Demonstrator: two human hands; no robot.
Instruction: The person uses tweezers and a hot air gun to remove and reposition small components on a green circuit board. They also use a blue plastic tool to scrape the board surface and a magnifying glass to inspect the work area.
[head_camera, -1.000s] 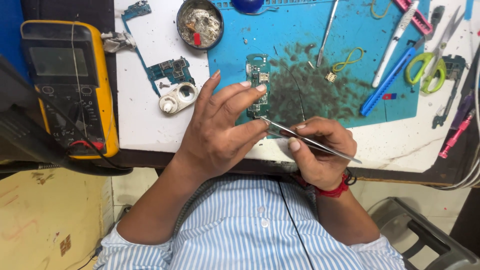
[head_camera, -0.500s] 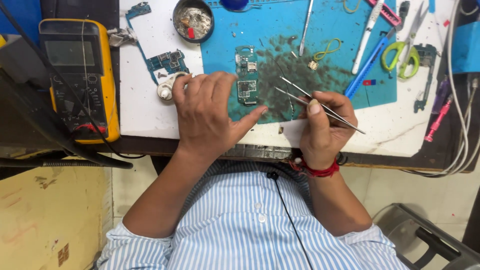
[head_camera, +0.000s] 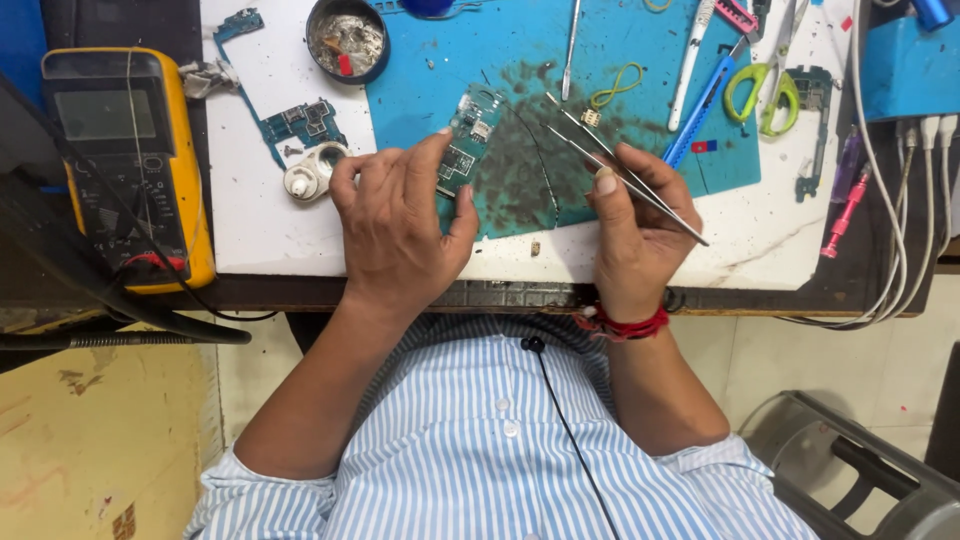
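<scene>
Blue, stained mat (head_camera: 640, 90) covers the white bench top (head_camera: 250, 230) under my hands. On its near left part lies the small green circuit board (head_camera: 468, 140); my left hand (head_camera: 395, 230) pinches it at its near end, fingers curled. My right hand (head_camera: 635, 225) is closed around thin metal tweezers (head_camera: 610, 160), tips apart just right of the board.

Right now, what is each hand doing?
Left hand: closed on the green circuit board.
Right hand: closed on metal tweezers.
</scene>
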